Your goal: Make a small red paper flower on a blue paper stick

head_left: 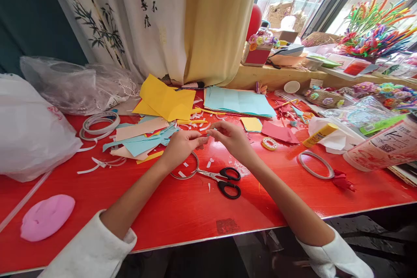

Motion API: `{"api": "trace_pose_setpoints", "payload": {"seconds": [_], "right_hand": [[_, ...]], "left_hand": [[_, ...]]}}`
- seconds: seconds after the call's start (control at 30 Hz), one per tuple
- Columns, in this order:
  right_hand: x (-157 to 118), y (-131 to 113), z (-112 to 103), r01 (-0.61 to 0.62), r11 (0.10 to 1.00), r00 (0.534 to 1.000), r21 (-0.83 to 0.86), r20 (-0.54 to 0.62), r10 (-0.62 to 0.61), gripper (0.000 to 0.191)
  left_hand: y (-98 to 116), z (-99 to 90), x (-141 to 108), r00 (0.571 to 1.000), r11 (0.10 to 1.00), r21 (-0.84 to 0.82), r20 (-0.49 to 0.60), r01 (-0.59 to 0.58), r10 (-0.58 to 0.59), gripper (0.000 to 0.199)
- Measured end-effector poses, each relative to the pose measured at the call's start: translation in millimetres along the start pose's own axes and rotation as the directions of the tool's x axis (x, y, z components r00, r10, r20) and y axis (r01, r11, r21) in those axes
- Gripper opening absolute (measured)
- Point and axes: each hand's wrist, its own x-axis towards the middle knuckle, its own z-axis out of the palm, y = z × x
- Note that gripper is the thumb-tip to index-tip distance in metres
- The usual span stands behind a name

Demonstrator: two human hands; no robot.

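My left hand (185, 145) and my right hand (232, 139) meet above the middle of the red table, thumbs and forefingers pinched close together. Whatever sits between the fingertips is tiny, with a hint of red, and I cannot make it out. Just below them lie scissors (213, 175) with black handles, blades pointing left across a thin ring (185, 178). Small white paper scraps (210, 163) are scattered around the scissors. Left of my left hand is a pile of cut light-blue paper (138, 144) and peach paper strips (140, 129).
Yellow sheets (169, 97) and light-blue sheets (239, 100) lie at the back. Tape rolls (99, 125), pink clay (48, 217) and a white plastic bag (32, 130) occupy the left. On the right are a glue stick (320, 134), another ring (315, 165) and a large cup (381, 145).
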Motion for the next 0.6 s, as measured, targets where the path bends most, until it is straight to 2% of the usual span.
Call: {"api": "trace_pose_setpoints", "payload": {"seconds": [0.2,0.33,0.4,0.47,0.6], "right_hand": [[0,0,1,0.022,1.000,1.000,0.008,-0.011,-0.021,0.028],[3,4,-3,-0.078,0.961,0.995,0.265,0.076,0.059,0.041],[4,3,-6,-0.153,0.918,0.985,0.367,0.133,0.111,0.045],[4,1,-9,-0.187,0.907,0.975,0.379,0.184,0.124,0.042],[3,-1,-12,-0.105,0.945,0.977,0.308,0.207,0.041,0.031]], "left_hand": [[-3,0.4,2,1.000,0.999,-0.031,0.014,0.010,-0.009,0.033],[-5,-1.5,4,1.000,1.000,-0.016,-0.020,-0.010,0.010,0.032],[-4,-1.9,3,0.998,0.999,0.027,-0.043,-0.036,0.037,0.031],[-3,-1.2,2,0.993,0.990,0.111,-0.074,-0.083,0.092,0.031],[0,1.7,-1,0.967,0.943,0.278,-0.124,-0.182,0.223,0.029]]}}
